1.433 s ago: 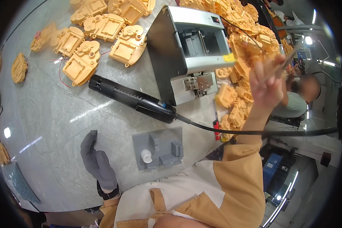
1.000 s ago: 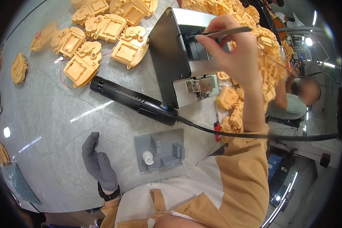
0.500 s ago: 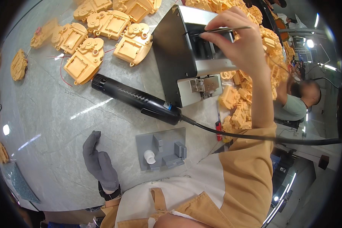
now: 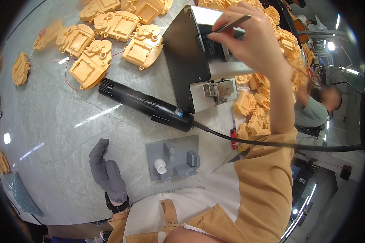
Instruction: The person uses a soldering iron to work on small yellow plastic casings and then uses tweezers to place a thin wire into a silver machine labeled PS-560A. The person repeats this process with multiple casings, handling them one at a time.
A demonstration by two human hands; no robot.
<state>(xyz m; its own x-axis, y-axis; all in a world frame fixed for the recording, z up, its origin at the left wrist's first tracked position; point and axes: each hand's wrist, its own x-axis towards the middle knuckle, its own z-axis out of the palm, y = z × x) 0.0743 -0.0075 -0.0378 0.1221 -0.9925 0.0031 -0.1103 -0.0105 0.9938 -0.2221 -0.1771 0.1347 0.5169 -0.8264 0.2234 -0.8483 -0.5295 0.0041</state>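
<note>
Right hand (image 4: 251, 40) pinching tweezers (image 4: 231, 24) over grey machine (image 4: 194, 60), gloved left hand (image 4: 107, 172) flat, empty

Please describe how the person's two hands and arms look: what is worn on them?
The left hand wears a grey knitted glove with a black band at the wrist. The right hand is bare, and so is its forearm; a loose tan short sleeve covers the upper arm, above a white apron front.

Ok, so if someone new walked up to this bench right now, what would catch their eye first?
Probably the raised bare right hand at the top, pinching slim metal tweezers against the grey metal box machine. Next, the long black corded power tool lying slantwise across the grey marbled table, and the yellow-orange moulded plastic housings spread behind it. The grey-gloved left hand rests flat near the table's front edge.
</note>
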